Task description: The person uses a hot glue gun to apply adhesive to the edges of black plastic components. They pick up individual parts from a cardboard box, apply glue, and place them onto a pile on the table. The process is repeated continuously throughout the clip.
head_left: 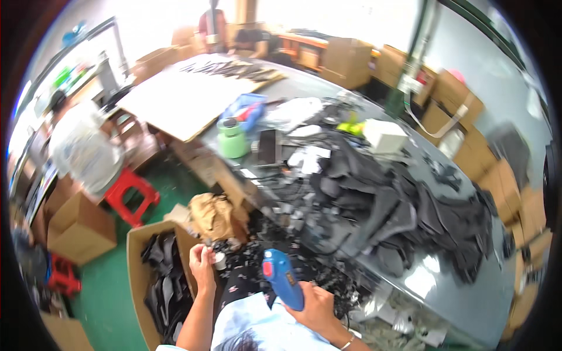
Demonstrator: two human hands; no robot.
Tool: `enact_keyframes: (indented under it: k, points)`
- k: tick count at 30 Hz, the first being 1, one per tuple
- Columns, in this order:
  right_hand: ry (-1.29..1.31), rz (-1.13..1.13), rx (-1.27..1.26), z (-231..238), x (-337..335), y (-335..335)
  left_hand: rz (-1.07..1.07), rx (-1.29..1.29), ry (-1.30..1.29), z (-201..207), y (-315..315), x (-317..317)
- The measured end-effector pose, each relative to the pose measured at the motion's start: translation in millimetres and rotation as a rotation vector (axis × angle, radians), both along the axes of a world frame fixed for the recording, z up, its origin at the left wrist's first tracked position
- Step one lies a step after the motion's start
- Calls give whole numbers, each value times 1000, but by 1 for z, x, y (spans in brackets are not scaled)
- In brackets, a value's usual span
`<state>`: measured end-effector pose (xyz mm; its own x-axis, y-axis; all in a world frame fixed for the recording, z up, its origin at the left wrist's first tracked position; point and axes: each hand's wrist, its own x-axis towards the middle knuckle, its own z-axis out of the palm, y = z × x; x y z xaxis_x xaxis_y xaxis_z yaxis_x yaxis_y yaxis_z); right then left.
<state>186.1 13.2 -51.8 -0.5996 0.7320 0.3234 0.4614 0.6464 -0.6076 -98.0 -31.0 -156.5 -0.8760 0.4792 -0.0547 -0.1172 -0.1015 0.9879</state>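
Observation:
My right hand is wrapped around a blue handheld power tool with a red button near its top end. The tool is upright in front of my body, at the near edge of the table. My left hand is raised beside an open cardboard box, its fingers pinched together. Whatever they hold, if anything, is too small to make out. A small white round object shows just right of that hand. Dark fabric pieces fill the box.
Dark grey fabric pieces lie heaped on the metal table. Scraps litter its near edge. A green bottle, a phone and a blue tray stand farther back. A person sits at left by a red stool.

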Motion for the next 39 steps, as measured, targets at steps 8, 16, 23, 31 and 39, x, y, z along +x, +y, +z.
enact_keyframes:
  k: [8,16,23,31,39]
  points:
    - [325,-275,19,-8,41,-4,-985,-22,683,107,148,187]
    - [473,-439,-11,-17,61,-4,-1379,-373,76,103,220,254]
    - [985,-737,-243,-10,74,30,-1400,-145,26,133,132,181]
    - [851,-633,-413,18,57,57,-1464,-152,-294,92,38,125]
    - [707,-491,-357,41,32,52,-1461,-52,-324,96,8,111]
